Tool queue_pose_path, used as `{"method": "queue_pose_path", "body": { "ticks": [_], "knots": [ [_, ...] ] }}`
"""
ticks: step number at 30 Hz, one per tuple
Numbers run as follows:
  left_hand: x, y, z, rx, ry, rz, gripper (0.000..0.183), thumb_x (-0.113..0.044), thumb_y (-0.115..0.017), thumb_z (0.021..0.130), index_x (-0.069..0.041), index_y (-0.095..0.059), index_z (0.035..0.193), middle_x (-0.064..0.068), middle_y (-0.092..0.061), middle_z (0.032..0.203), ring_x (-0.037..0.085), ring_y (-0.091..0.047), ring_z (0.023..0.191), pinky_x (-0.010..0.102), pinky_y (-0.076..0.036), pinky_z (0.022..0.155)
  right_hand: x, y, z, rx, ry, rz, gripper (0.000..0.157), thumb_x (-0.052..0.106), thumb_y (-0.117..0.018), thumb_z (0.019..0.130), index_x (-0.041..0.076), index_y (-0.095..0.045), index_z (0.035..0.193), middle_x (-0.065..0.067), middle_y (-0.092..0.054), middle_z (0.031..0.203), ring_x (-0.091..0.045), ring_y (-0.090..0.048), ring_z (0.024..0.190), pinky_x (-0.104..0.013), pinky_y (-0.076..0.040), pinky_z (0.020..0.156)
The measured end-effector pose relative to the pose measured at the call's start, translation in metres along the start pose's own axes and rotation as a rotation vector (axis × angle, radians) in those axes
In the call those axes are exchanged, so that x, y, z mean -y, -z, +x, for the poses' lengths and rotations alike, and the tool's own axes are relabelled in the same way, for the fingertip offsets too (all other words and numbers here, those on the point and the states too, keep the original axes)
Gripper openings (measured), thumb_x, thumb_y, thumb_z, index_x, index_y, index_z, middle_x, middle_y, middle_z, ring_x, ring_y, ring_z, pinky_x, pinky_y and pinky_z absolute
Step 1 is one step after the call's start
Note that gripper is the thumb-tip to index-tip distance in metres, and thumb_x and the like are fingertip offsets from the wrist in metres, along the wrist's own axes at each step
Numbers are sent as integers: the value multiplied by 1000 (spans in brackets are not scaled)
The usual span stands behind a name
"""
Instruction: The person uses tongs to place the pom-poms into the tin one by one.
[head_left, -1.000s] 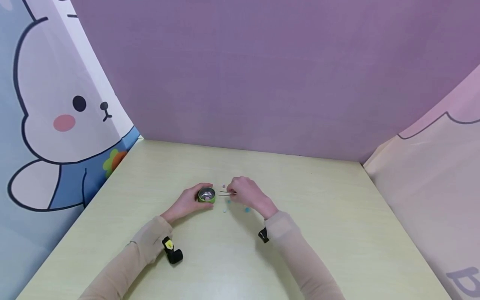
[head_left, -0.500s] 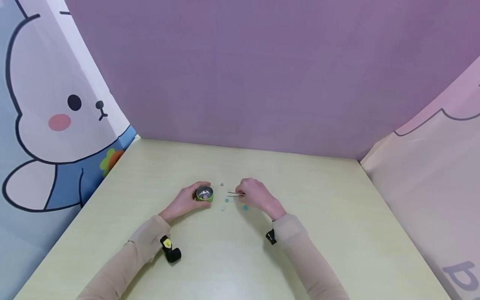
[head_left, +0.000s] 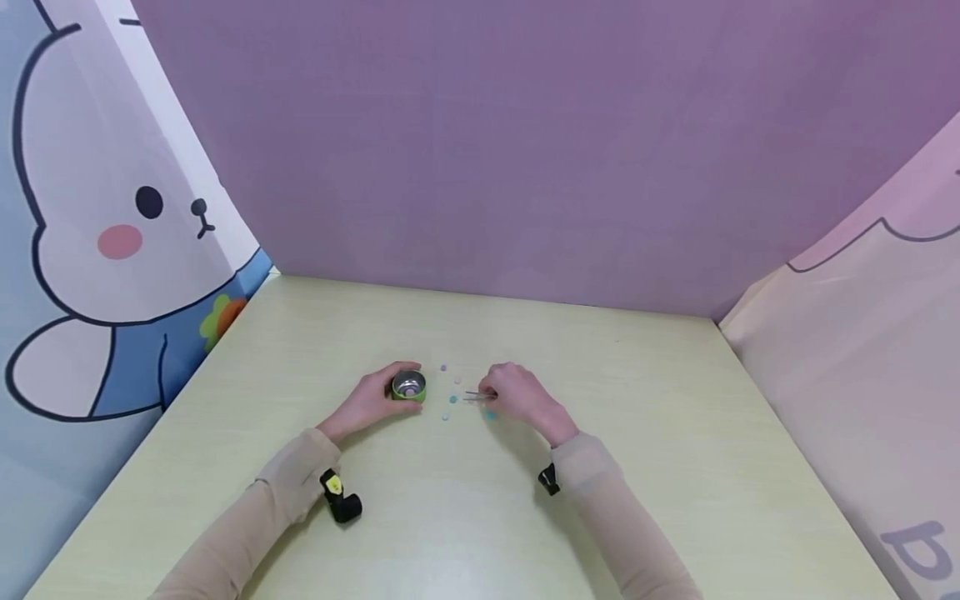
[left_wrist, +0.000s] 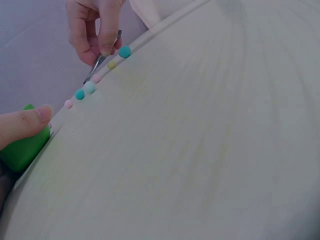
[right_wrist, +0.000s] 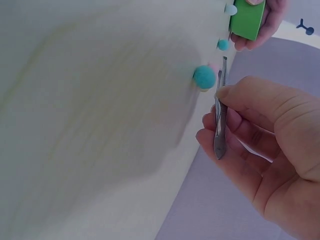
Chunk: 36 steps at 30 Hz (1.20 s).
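Tweezers point(right_wrist: 220, 117) sit pinched between the thumb and fingers of the right hand point(head_left: 519, 393), tips parted, with nothing that I can see caught between them. The left hand point(head_left: 375, 396) is curled round a green cup point(right_wrist: 247, 21), upright on the table point(head_left: 450, 508), and the two hands are well apart. Small balls lie scattered between: a pink ball point(left_wrist: 96, 78) near the tips, a yellow ball point(left_wrist: 111, 64), a large teal ball point(right_wrist: 204, 77) near the right fingers, a smaller teal ball point(right_wrist: 223, 44) nearer the cup.

The crowding worries me: one slip of the tips could knock a neighbour rolling, since they look light and round. An off-centre squeeze would likely squirt a ball away. The large teal ball looks wide for so narrow a gap. A careless left-hand twitch could tip the cup.
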<state>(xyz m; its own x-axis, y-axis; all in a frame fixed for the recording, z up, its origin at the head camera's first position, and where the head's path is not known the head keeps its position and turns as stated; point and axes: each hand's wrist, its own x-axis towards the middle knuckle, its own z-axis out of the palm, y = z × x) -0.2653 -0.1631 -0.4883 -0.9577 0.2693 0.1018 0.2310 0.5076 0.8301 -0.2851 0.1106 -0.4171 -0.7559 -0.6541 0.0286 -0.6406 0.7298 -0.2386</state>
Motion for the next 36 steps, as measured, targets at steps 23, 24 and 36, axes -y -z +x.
{"method": "queue_pose_path", "body": {
  "ticks": [23,24,36],
  "knots": [
    [4,0,-1,-5,-14,20,77,-30,-85,77,-14,-50,143,17,-57,142,38,-56,128,54,-45,110,-4,-6,-1,-19,7,-26,17,-1,-69,83,12,-73,71,2,-61,70,-8,-39,63,-16,-26,52],
    [4,0,-1,-6,-10,15,77,-30,-85,76,-15,-50,143,16,-57,142,38,-56,128,54,-45,110,-4,-6,-1,-21,8,-27,18,-1,-69,83,11,-73,71,1,-62,70,-8,-39,63,-16,-26,52],
    [4,0,1,-10,-11,27,76,-28,-85,77,-14,-50,143,16,-57,142,37,-58,127,52,-47,109,-6,-7,1,-37,31,-40,21,0,-70,83,12,-69,66,4,-57,67,-7,-38,62,-16,-25,52]
  ]
}}
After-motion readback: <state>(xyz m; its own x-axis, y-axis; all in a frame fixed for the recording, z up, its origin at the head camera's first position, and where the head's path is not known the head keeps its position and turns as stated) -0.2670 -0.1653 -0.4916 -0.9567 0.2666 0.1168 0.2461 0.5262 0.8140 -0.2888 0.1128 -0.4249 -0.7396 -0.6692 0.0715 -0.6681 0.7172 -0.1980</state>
